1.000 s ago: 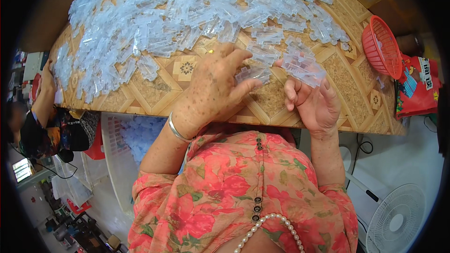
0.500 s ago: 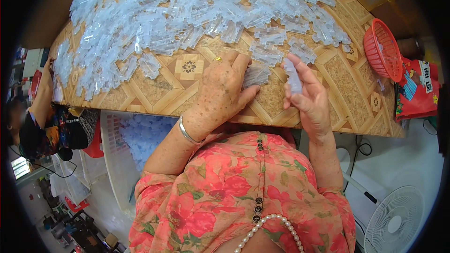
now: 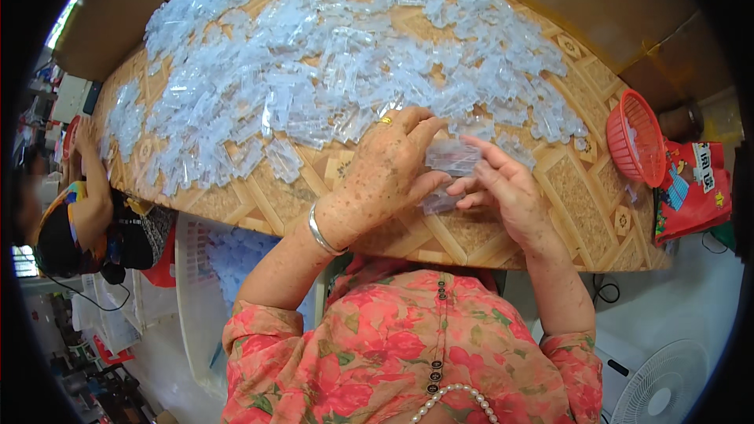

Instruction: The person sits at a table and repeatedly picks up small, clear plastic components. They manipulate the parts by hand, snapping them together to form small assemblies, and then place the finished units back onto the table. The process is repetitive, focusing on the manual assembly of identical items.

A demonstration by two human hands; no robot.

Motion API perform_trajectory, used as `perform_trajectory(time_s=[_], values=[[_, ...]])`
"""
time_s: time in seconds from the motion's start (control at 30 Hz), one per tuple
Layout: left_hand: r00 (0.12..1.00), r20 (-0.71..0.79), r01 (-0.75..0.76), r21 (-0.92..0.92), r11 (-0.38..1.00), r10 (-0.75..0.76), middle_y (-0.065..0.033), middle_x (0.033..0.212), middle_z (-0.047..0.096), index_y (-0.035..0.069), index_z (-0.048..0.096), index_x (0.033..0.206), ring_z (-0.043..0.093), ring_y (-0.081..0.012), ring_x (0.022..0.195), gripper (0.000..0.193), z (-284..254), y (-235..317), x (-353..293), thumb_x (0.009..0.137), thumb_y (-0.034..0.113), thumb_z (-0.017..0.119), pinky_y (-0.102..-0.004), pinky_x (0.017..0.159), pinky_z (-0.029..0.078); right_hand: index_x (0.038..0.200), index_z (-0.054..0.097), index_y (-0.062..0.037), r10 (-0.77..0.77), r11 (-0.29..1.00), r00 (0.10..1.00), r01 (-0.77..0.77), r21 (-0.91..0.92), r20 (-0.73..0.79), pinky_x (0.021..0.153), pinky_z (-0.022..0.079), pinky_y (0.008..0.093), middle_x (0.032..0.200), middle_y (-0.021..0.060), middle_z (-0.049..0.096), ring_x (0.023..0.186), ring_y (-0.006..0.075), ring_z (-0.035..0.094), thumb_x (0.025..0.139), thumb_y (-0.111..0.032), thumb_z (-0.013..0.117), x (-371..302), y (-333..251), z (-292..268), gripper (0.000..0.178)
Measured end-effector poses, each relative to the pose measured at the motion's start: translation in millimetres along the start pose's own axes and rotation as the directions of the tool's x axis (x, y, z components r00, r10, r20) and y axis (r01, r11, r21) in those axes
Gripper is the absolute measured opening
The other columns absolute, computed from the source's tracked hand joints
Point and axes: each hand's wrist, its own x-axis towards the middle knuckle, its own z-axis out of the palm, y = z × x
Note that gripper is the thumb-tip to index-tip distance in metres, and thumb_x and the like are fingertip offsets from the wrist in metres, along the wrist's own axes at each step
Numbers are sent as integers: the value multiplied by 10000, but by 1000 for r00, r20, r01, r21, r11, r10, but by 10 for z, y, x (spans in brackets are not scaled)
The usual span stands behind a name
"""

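Observation:
A small clear plastic piece (image 3: 454, 157), flat and oblong, is held between my two hands above the near part of the table. My left hand (image 3: 385, 161), with a ring and a silver bangle, has thumb and fingers closed at its left end. At its right end are the bent fingers and thumb of my right hand (image 3: 506, 192). A second clear piece (image 3: 441, 202) lies just below, partly covered by my right fingers. Beyond my hands spreads a large heap of similar clear pieces (image 3: 345, 63) on the wood-patterned table (image 3: 565, 188).
At the right edge stand a red plastic basket (image 3: 635, 137) and a red printed bag (image 3: 695, 192). A white tub (image 3: 192, 290) with bluish pieces sits below the table, left. Another person's arm (image 3: 96, 180) rests at the far left. A white fan (image 3: 660, 392) stands lower right.
My right hand has come left and turned palm-down, meeting my left hand at the clear piece. The upright pale piece it held before no longer shows there. The view has shifted, lowering the table in it.

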Motion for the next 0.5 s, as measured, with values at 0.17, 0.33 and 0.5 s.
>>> perform_trajectory(time_s=[0.17, 0.33, 0.5], values=[[1000, -2, -11, -89, 996, 11, -199, 1270, 583, -3, 581, 1261, 593, -405, 1122, 628, 82, -201, 82, 737, 225, 842, -456, 910, 519, 1415, 511, 19, -249, 840, 965, 170, -515, -87, 722, 556, 265, 1220, 124, 660, 882, 128, 680, 973, -53, 585, 182, -259, 87, 454], [995, -18, -101, -93, 990, 100, -140, 1217, 583, 24, 615, 1153, 598, -345, 1015, 576, 101, -203, 32, 693, 273, 854, -458, 834, 512, 1247, 642, 2, -580, 306, 813, 276, -911, 51, 764, 538, 367, 1189, 160, 666, 863, 252, 677, 900, -125, 682, 865, -675, -112, 371], [982, 93, -152, -116, 982, 163, -124, 1152, 582, 39, 628, 1076, 573, -321, 1009, 494, 62, -167, 39, 713, 305, 832, -444, 841, 471, 1237, 665, -13, -639, 28, 767, 92, -995, 53, 946, 493, 451, 1216, 179, 656, 1122, 337, 612, 916, -375, 673, 2047, -823, -441, 483]])
